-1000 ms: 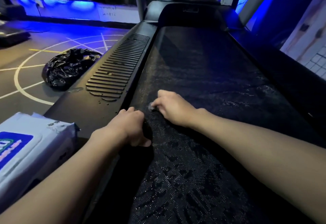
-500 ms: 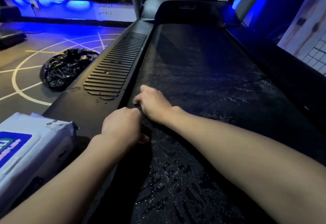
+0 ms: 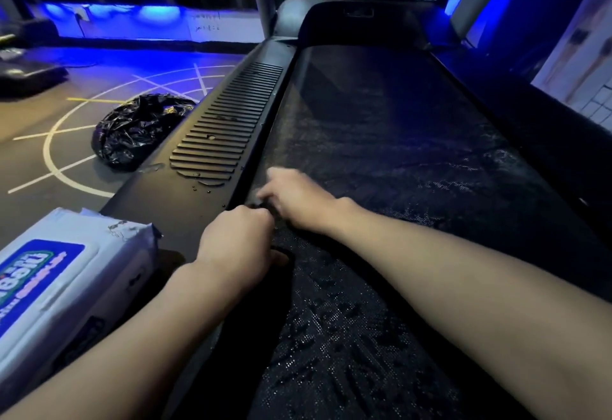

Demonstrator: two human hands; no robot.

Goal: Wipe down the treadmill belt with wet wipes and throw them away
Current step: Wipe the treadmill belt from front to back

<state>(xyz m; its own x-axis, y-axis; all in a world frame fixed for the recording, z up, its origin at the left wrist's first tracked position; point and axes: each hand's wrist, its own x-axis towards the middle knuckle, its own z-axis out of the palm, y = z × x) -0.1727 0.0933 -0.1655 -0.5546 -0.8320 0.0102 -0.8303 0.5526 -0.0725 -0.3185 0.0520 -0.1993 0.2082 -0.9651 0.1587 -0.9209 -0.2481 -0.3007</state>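
Wet sheen and dark streaks cover the treadmill belt [image 3: 381,154] nearer than both hands, so wiping looks well along; beyond the right hand [image 3: 298,201] it turns duller, probably unfinished. The left hand [image 3: 235,241] is fisted at the belt's left edge, and the right, just past it, curls its fingers down. No wipe shows, so I cannot tell what either holds. Left of the left hand, the wipes pack [image 3: 66,274] bears a blue label, upside down and unreadable. Farther left, a black bag [image 3: 139,128] likely awaits the used wipes.
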